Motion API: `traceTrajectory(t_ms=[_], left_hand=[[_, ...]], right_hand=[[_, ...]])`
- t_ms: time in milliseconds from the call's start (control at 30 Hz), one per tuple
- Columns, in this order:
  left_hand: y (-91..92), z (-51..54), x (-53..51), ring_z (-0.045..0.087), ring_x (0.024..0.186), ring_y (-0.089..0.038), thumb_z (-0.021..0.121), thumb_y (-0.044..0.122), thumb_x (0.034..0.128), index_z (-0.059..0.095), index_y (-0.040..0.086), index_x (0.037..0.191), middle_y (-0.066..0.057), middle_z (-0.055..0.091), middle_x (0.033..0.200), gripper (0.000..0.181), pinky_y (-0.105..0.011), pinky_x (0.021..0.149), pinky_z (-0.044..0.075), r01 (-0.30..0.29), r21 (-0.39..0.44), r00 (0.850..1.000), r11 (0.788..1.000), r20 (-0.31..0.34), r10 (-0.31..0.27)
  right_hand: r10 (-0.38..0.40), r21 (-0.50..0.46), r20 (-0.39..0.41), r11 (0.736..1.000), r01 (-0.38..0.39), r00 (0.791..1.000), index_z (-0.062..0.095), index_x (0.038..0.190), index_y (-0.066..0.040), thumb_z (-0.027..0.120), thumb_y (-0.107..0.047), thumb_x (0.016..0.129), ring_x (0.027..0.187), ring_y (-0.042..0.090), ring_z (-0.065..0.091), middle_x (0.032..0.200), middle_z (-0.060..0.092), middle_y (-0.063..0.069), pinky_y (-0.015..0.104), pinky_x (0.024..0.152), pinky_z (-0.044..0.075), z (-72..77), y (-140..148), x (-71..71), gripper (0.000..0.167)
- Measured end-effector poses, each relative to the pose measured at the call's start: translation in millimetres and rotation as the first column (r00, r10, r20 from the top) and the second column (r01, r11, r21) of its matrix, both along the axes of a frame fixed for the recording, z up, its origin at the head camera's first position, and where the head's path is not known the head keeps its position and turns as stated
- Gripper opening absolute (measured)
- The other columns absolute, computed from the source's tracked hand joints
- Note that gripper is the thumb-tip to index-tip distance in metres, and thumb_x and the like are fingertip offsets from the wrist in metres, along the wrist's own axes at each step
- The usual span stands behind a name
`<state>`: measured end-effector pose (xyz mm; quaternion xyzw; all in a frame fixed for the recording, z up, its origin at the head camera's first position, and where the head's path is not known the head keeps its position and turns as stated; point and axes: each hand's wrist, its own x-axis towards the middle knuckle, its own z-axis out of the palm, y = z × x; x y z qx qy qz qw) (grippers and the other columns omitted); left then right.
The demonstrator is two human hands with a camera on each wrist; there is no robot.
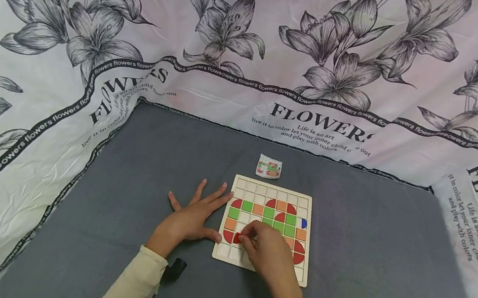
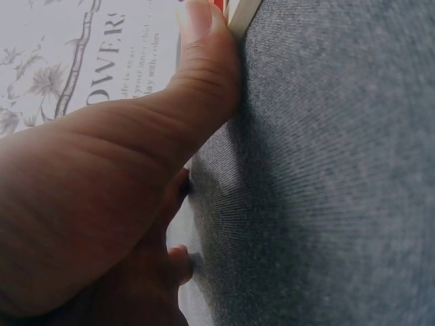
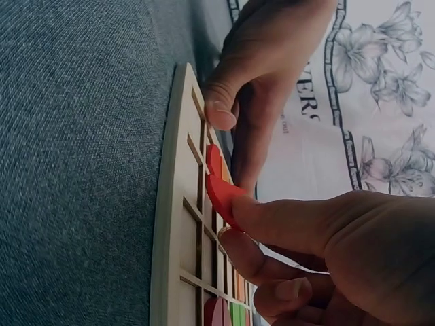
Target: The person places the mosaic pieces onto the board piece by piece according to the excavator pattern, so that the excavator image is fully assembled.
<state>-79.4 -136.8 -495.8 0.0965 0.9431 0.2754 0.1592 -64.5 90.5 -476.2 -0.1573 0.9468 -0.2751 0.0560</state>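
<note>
A square wooden grid board [image 1: 221,254] lies on the grey cloth, with red rounded pieces and green and orange squares in many of its cells. My left hand [image 1: 191,218] is spread flat at the board's left side, its thumb touching the edge near a lower corner. Between thumb and forefinger, my right hand [image 1: 270,253] pinches a red quarter-circle piece [image 3: 221,197]. In the right wrist view this piece is tilted over the grid, close beside another red piece [image 3: 213,159]. My right hand hides some middle cells in the head view.
Behind the board lies a small printed card [image 1: 269,167] showing a coloured grid pattern. A blue piece [image 1: 304,223] sits at the board's right edge. White flower-printed fabric [image 1: 227,98] rises around the back and sides of the grey surface [image 1: 369,254].
</note>
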Motion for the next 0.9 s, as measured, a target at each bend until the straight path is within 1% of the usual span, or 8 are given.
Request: traceTrajectory(t_ms=[233,367,633,900], left_hand=[[2.6,0.1,1.1,-0.009,0.164,-0.037,0.091,0.048,0.0767,0.03,0.038,0.169,0.009,0.016,0.177,0.111,-0.093,0.098,-0.019,-0.004,0.011,1.0,1.0,-0.006,0.004],[4.3,1.3,0.8,-0.009,0.164,-0.037,0.091,0.047,0.0767,0.029,0.037,0.169,0.009,0.016,0.177,0.111,-0.093,0.098,-0.019,-0.002,0.014,1.0,1.0,-0.011,0.003],[5.9,3.0,0.9,-0.01,0.164,-0.036,0.092,0.046,0.0765,0.029,0.038,0.169,0.009,0.016,0.177,0.112,-0.093,0.098,-0.019,-0.004,0.009,1.0,1.0,-0.002,0.004],[5.7,2.5,0.3,-0.01,0.164,-0.037,0.092,0.048,0.0756,0.028,0.037,0.169,0.009,0.015,0.177,0.114,-0.093,0.097,-0.02,-0.004,0.015,1.0,1.0,-0.003,0.004]], right_hand=[[0.008,0.037,0.02,0.999,-0.009,1.0,0.076,0.089,-0.022,0.087,-0.021,0.09,0.066,0.005,0.054,0.079,0.066,-0.012,0.026,0.058,0.047,-4.2,1.0,-0.2,0.012],[0.017,0.047,0.026,0.999,-0.018,1.0,0.076,0.092,-0.021,0.088,-0.022,0.089,0.067,0.004,0.056,0.078,0.067,-0.012,0.026,0.06,0.048,-4.8,0.8,0.6,0.012],[0.026,0.045,0.028,0.999,-0.027,0.999,0.076,0.095,-0.02,0.091,-0.02,0.085,0.066,0.004,0.057,0.078,0.069,-0.011,0.026,0.057,0.046,-1.2,1.0,3.3,0.018],[0.016,0.04,0.016,0.999,-0.017,1.0,0.074,0.096,-0.02,0.092,-0.019,0.084,0.067,0.005,0.059,0.08,0.071,-0.009,0.027,0.058,0.047,-2.1,0.5,3.1,0.022]])
